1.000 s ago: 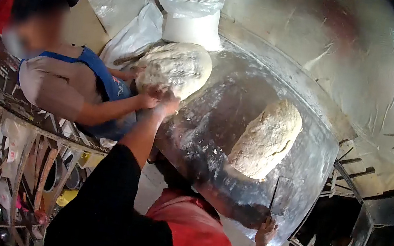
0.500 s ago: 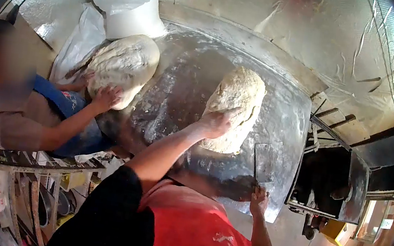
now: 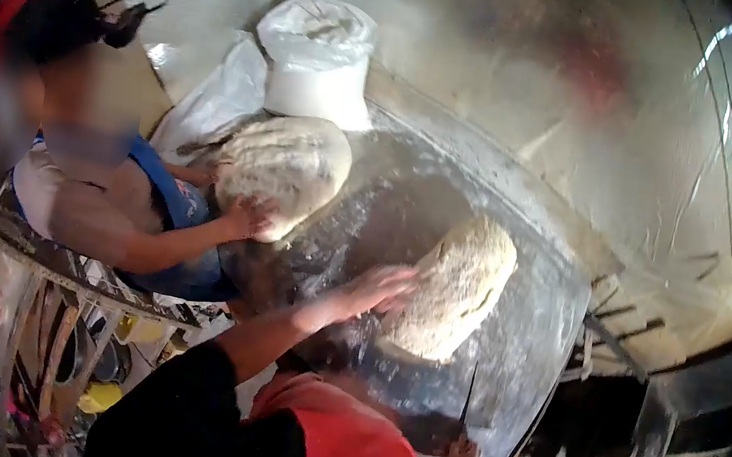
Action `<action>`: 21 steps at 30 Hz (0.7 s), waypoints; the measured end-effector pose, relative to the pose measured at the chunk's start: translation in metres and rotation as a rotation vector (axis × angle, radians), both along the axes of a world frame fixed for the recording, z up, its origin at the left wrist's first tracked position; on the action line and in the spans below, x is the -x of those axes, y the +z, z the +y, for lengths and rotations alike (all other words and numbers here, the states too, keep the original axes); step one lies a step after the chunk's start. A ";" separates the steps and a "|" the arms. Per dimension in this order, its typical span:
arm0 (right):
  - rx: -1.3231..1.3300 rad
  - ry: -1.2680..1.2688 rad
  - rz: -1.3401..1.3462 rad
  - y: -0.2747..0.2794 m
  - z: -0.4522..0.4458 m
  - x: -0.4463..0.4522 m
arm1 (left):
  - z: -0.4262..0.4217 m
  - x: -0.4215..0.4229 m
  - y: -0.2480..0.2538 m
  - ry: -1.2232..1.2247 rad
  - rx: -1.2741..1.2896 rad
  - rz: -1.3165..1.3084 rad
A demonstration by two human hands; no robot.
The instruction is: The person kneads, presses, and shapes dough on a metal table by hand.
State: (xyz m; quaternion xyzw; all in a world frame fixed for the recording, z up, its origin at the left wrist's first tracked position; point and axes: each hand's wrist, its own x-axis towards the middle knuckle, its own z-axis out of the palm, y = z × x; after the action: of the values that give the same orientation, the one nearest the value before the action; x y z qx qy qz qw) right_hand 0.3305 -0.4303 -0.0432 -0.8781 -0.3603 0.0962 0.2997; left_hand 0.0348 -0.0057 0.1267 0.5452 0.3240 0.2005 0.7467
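My left hand (image 3: 378,289) is open with its fingers stretched out, at the left edge of a long floury dough mass (image 3: 455,287) on the metal table (image 3: 531,343). Whether it touches the dough is not clear. At the table's near right edge, my right hand (image 3: 461,456) is closed around the handle of a flat metal scraper (image 3: 483,406), whose blade lies over the tabletop. A co-worker's hands (image 3: 251,217) rest on a second, rounder dough mass (image 3: 286,167) on the left part of the table.
A co-worker in a blue apron (image 3: 170,189) stands at the left. Behind the second dough is an open white sack (image 3: 320,70) with a plastic liner. A metal rack (image 3: 62,286) stands at the lower left, and dark metal equipment (image 3: 657,406) lies beyond the table's right end.
My left hand moved from beside the co-worker's hands onto the right dough, then back to its left side. My right hand keeps the scraper. The camera view shifted.
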 end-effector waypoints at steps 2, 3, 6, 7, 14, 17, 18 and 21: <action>-0.153 -0.065 0.102 -0.019 -0.003 -0.009 | -0.040 0.052 -0.071 0.329 0.200 0.041; -0.043 -0.150 0.220 0.006 0.007 -0.008 | -0.059 0.090 -0.083 0.240 0.200 0.034; -0.115 0.052 -0.066 -0.036 0.010 -0.055 | -0.114 0.150 -0.144 0.401 0.162 0.299; 0.022 -0.138 0.135 0.006 0.045 -0.043 | -0.120 0.160 -0.140 0.426 0.156 0.293; 0.139 0.064 -0.162 -0.023 0.129 -0.060 | -0.171 0.222 -0.223 0.670 0.226 0.456; -0.009 0.251 -0.035 -0.083 0.133 -0.073 | -0.193 0.244 -0.197 0.619 0.143 0.615; -0.046 0.278 0.160 -0.140 0.122 -0.095 | -0.201 0.254 -0.189 0.584 0.194 0.640; 0.166 0.397 0.385 -0.156 0.108 -0.104 | -0.211 0.278 -0.164 0.455 0.306 0.714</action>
State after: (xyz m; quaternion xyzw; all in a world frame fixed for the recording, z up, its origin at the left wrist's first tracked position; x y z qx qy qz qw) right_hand 0.4340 -0.3226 -0.1994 -0.7774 -0.4525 0.3473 0.2649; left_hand -0.2434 -0.2168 -0.0373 0.3785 0.6989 0.1084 0.5971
